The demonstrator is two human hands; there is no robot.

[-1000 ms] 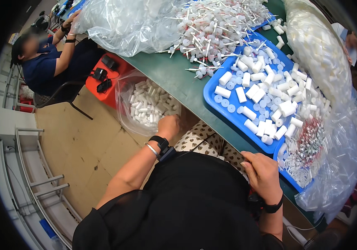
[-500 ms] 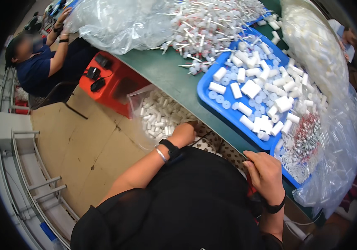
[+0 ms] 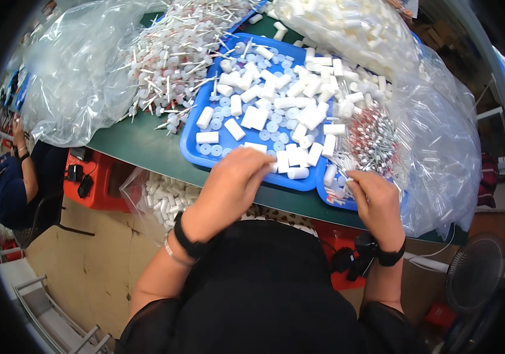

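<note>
My left hand [image 3: 233, 187] reaches over the front rim of the large blue tray [image 3: 191, 150], its fingers bent together beside white foam cylinders [image 3: 297, 156]. Whatever its fingertips hold is hidden. Among the cylinders lie translucent round discs [image 3: 272, 126]. To the right, my right hand [image 3: 377, 203] is pinched over a smaller blue tray [image 3: 342, 202]. That tray carries thin white sticks and a heap of small red-and-silver pins [image 3: 373, 138]. Anything between thumb and forefinger there is too small to make out.
At the back left a pile of white sticks with discs [image 3: 167, 59] lies by a clear plastic bag [image 3: 75, 76]. Bagged cylinders [image 3: 347, 26] fill the back right. Below the green table [image 3: 137, 138] stand a red stool [image 3: 102, 189] and an open bag of cylinders [image 3: 169, 200]. A person sits at left.
My left hand has risen from beside the bag under the table to the large tray. My right hand has moved forward to the small tray. The view has turned right toward the table.
</note>
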